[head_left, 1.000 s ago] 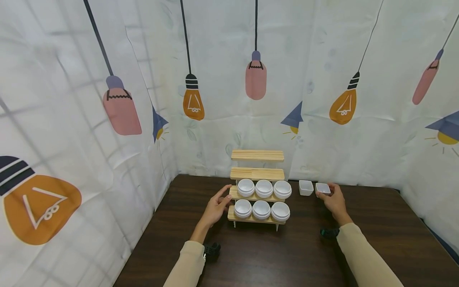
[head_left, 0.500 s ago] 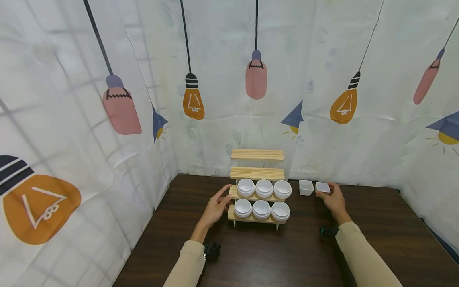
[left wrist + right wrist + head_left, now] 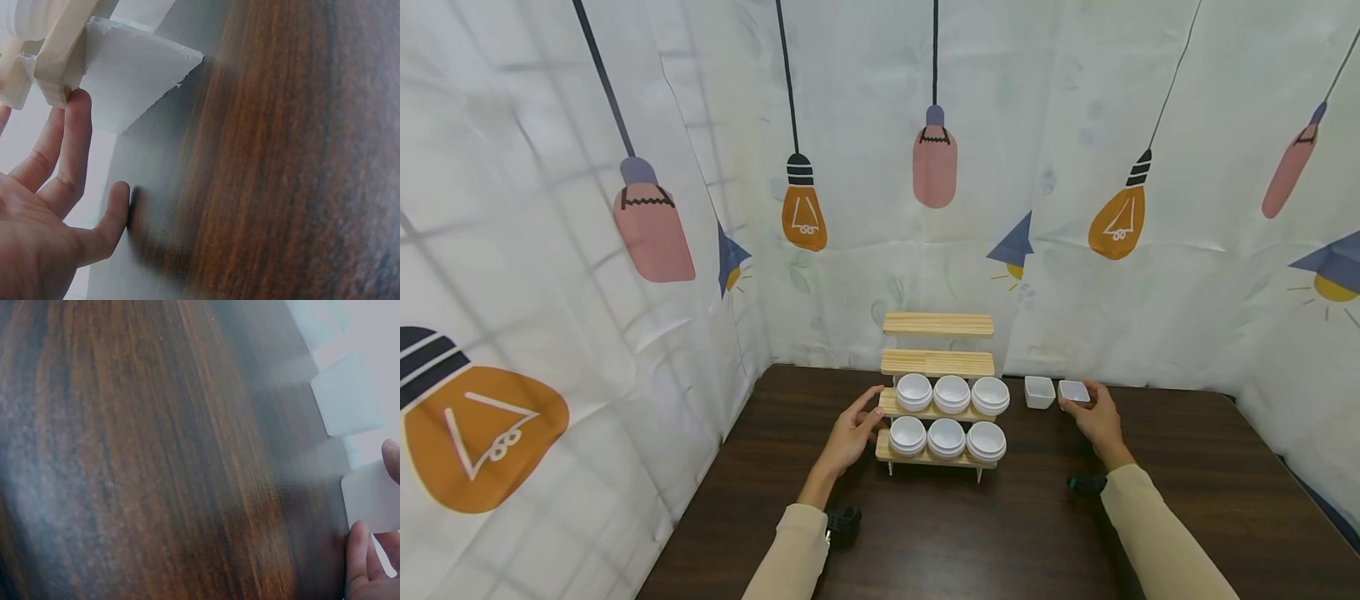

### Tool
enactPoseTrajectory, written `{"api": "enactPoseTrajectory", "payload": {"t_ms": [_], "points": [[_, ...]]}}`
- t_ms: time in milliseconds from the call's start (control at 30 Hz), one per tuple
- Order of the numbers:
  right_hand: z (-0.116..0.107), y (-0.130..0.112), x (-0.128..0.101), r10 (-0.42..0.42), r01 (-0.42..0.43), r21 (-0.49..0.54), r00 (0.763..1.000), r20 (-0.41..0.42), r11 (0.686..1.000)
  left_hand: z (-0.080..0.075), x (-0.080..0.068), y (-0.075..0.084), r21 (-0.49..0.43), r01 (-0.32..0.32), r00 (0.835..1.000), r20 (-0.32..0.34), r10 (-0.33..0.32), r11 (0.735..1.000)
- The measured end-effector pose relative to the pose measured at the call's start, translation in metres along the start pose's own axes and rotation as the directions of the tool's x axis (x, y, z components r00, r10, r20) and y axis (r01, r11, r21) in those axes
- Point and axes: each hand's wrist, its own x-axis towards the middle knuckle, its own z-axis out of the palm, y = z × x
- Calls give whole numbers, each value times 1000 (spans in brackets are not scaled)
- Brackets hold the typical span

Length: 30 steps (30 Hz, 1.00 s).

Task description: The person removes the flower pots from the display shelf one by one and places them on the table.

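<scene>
A tiered wooden stand (image 3: 937,363) with white side panels (image 3: 137,72) stands at the table's back. White round bowls (image 3: 947,437) sit in rows on its two lower shelves. My left hand (image 3: 848,437) is at the stand's left side, and a fingertip touches the end of a wooden shelf (image 3: 56,65) in the left wrist view. To the right of the stand, my right hand (image 3: 1101,421) holds a small white square bowl (image 3: 1072,392) between thumb and fingers. A second square bowl (image 3: 1040,392) stands just left of it, apart from it.
Dark wood-grain table (image 3: 955,533) lies under everything. A white curtain (image 3: 865,183) printed with lamps hangs right behind the stand and along the left side. The stand's top two shelves are bare wood.
</scene>
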Motion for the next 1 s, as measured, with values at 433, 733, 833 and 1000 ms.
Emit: {"api": "enactPoseTrajectory", "payload": {"t_ms": [433, 733, 833, 1000], "points": [[0, 1, 0, 7, -7, 7, 1000, -15, 1000, 1, 0, 2, 4, 0, 1000, -3, 0, 1000], [2, 4, -3, 7, -6, 22, 1000, -26, 1000, 1, -1, 3, 3, -2, 1000, 4, 2, 1000], [1, 4, -5, 8, -7, 39, 1000, -15, 999, 0, -1, 3, -4, 3, 1000, 3, -3, 1000], [0, 4, -8, 12, -12, 65, 1000, 2, 998, 0, -1, 3, -6, 0, 1000, -3, 0, 1000]]}}
